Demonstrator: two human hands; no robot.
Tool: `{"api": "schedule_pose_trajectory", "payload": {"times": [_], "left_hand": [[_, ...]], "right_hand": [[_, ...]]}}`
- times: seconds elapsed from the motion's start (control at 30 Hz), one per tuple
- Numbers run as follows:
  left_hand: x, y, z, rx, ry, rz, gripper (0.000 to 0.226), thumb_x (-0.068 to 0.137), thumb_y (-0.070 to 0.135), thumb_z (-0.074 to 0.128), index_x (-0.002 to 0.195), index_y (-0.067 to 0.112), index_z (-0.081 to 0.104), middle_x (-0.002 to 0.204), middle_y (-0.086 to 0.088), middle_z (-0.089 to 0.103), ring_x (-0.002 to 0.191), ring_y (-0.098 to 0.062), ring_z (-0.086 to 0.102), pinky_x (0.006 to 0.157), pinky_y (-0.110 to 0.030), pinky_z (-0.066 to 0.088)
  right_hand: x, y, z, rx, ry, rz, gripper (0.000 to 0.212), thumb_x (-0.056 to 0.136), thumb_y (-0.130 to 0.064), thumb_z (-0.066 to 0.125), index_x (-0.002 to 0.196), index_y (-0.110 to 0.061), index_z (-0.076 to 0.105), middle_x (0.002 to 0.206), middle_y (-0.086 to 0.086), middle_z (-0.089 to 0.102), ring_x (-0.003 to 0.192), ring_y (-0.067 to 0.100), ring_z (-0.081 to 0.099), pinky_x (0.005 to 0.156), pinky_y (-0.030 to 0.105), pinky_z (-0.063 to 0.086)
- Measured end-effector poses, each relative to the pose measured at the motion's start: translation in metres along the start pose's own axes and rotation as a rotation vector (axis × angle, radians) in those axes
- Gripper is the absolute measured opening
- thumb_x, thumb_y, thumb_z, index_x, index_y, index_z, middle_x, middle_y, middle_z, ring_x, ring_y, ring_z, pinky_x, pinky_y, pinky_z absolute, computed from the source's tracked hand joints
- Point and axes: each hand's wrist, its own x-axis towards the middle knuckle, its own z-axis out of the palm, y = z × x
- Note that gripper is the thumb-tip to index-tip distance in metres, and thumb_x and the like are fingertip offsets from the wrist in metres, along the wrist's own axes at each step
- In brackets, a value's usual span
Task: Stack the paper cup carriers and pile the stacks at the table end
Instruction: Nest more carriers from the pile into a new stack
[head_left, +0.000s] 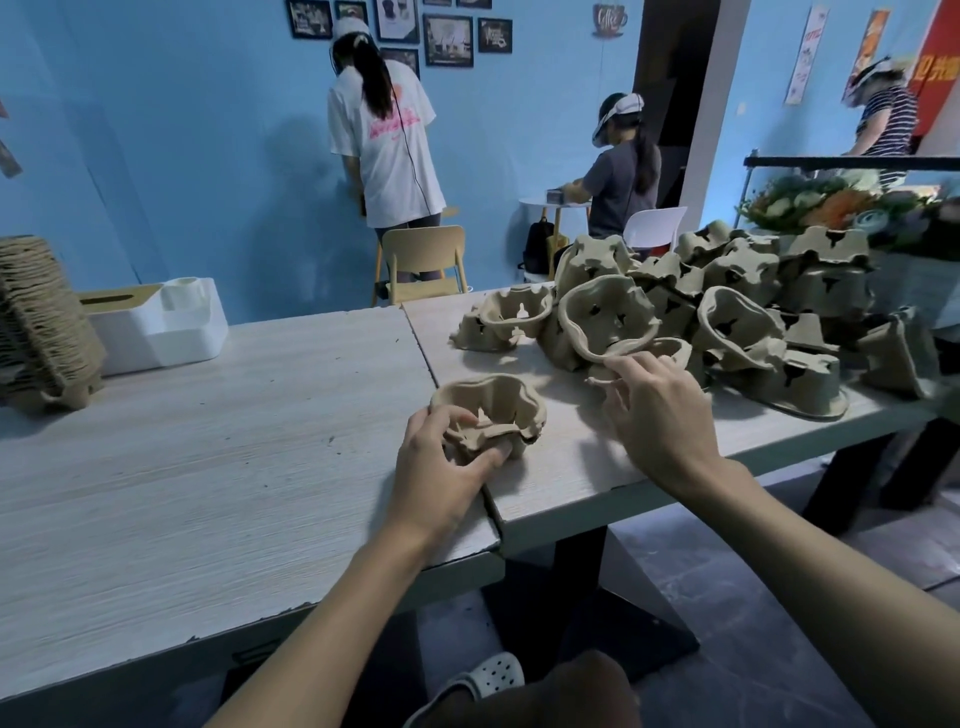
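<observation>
Two pale wood-grain tabletops (234, 415) butt together under a blue wall (208, 156), and the work sits at their seam. The left hand (441, 462) grips a moulded-pulp cup carrier (488, 405) that rests upright on the surface just right of the seam, fingers curled over its near rim and thumb against the near wall. The right hand (654, 410) pinches the lower rim of a second carrier (605, 317), which stands tilted on edge at the front of the loose heap (779, 291) covering the right tabletop. A tall finished stack (41, 322) leans at the far left end beside a white tissue box (156, 327). Judged from the material, each carrier is light, dry and slightly rough, so slip is unlikely; the thin rim flexes and can crease or tear under a hard pinch. Hold is best taken on the rim at a corner or on the centre ridge between cups, with cup wells aligned before nesting
</observation>
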Motion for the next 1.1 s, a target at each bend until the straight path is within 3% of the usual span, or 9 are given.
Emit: {"api": "schedule_pose_trajectory", "payload": {"times": [0.13,0.23,0.33,0.47,0.67,0.8,0.9,1.0,1.1], "left_hand": [[-0.001,0.001,-0.002,-0.012,0.015,0.004,0.023,0.078,0.025,0.085,0.091,0.025,0.065,0.109,0.005,0.056,0.089,0.0,0.056,0.074,-0.004,0.042],[-0.003,0.002,-0.003,-0.029,0.01,0.001,0.024,0.078,0.022,0.085,0.092,0.023,0.065,0.111,0.002,0.054,0.09,0.003,0.054,0.075,-0.002,0.04],[-0.003,0.002,-0.004,-0.036,-0.002,-0.013,0.029,0.077,0.018,0.085,0.098,0.02,0.065,0.114,0.0,0.053,0.09,0.003,0.053,0.076,-0.002,0.04],[-0.003,0.004,-0.004,-0.026,-0.02,-0.025,0.043,0.072,0.029,0.089,0.106,0.024,0.063,0.114,0.005,0.05,0.084,0.006,0.051,0.076,-0.003,0.038],[-0.003,0.008,-0.007,-0.061,0.055,-0.058,0.045,0.071,0.03,0.089,0.106,0.026,0.061,0.114,-0.001,0.052,0.085,-0.003,0.053,0.077,-0.014,0.041],[-0.004,0.005,-0.016,-0.046,0.046,-0.061,0.043,0.07,0.031,0.09,0.103,0.024,0.063,0.116,-0.002,0.054,0.086,-0.006,0.054,0.081,-0.02,0.044],[-0.005,0.002,-0.025,-0.046,0.031,-0.057,0.04,0.071,0.033,0.089,0.101,0.026,0.063,0.113,-0.001,0.055,0.086,-0.01,0.055,0.086,-0.028,0.048],[-0.007,-0.001,-0.032,-0.044,0.02,-0.046,0.039,0.071,0.034,0.089,0.1,0.028,0.063,0.111,-0.002,0.056,0.086,-0.011,0.055,0.09,-0.033,0.051],[-0.009,-0.004,-0.035,-0.078,0.032,-0.063,0.048,0.064,0.048,0.088,0.101,0.029,0.064,0.11,0.001,0.056,0.092,-0.016,0.059,0.093,-0.038,0.052]], "right_hand": [[-0.001,0.0,-0.001,-0.206,-0.111,0.083,0.018,0.081,-0.018,0.066,0.099,-0.013,0.067,0.089,0.01,0.068,0.083,0.034,0.06,0.075,0.04,0.039],[-0.002,0.002,-0.002,-0.304,-0.14,0.083,0.014,0.084,-0.019,0.065,0.097,-0.018,0.069,0.088,0.007,0.067,0.084,0.032,0.06,0.077,0.039,0.031],[-0.003,0.005,-0.005,-0.354,-0.15,0.064,0.006,0.079,-0.016,0.071,0.083,-0.019,0.073,0.081,0.005,0.062,0.077,0.031,0.057,0.074,0.039,0.026],[-0.007,0.01,-0.01,-0.284,-0.097,0.034,0.012,0.074,-0.017,0.08,0.068,-0.019,0.07,0.077,0.003,0.058,0.078,0.031,0.055,0.072,0.038,0.029],[-0.012,-0.001,-0.033,-0.017,0.011,-0.058,0.008,0.086,-0.026,0.072,0.079,-0.021,0.072,0.085,-0.003,0.064,0.086,0.027,0.057,0.072,0.035,0.028],[-0.015,-0.015,-0.047,0.082,0.053,-0.19,0.004,0.085,-0.021,0.074,0.085,-0.017,0.073,0.083,-0.002,0.064,0.074,0.027,0.058,0.066,0.034,0.036],[-0.016,-0.026,-0.052,0.164,0.062,-0.258,0.014,0.089,-0.027,0.063,0.087,-0.017,0.073,0.081,-0.003,0.063,0.064,0.025,0.054,0.057,0.031,0.039],[-0.015,-0.037,-0.053,0.178,0.08,-0.362,0.009,0.09,-0.023,0.067,0.089,-0.016,0.073,0.086,-0.002,0.064,0.073,0.021,0.056,0.06,0.031,0.043],[-0.013,-0.042,-0.051,0.167,0.089,-0.392,0.004,0.087,-0.019,0.072,0.088,-0.015,0.072,0.092,0.0,0.062,0.076,0.024,0.055,0.059,0.032,0.047]]}}
